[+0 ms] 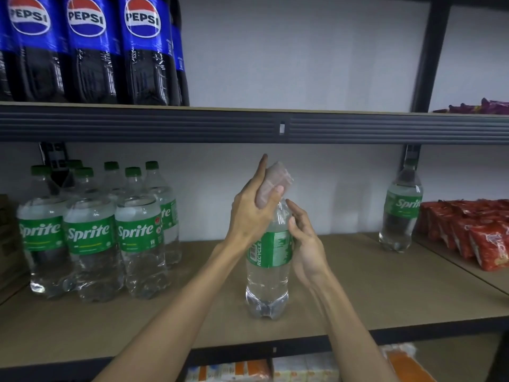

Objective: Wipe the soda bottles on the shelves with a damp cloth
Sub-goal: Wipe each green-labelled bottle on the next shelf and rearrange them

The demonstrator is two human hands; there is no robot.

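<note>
1. Head view: the left hand (252, 213) holds a pale, crumpled cloth (276, 179). Its fingers are curled round the cloth and press it onto the cap and neck of a clear plastic Sprite bottle with a green label (268, 271).
2. That bottle stands upright on the brown shelf board (358, 299), directly below the left fingers.
3. The right hand (307, 246) lies against the bottle's right side, with its fingers at the label's upper edge. I cannot tell whether they clasp the bottle or only steady it.
4. A cluster of matching Sprite bottles (91, 235) stands well to the left of the fingers, and a lone Sprite bottle (400, 208) well to the right. Dark Pepsi bottles with blue labels (85, 51) stand on the shelf above.
5. The step in hand looks like wiping this bottle's top.
6. The next move likely calls for drawing the cloth down over the shoulder and label while the right fingers keep the bottle from tipping or turning.
</note>
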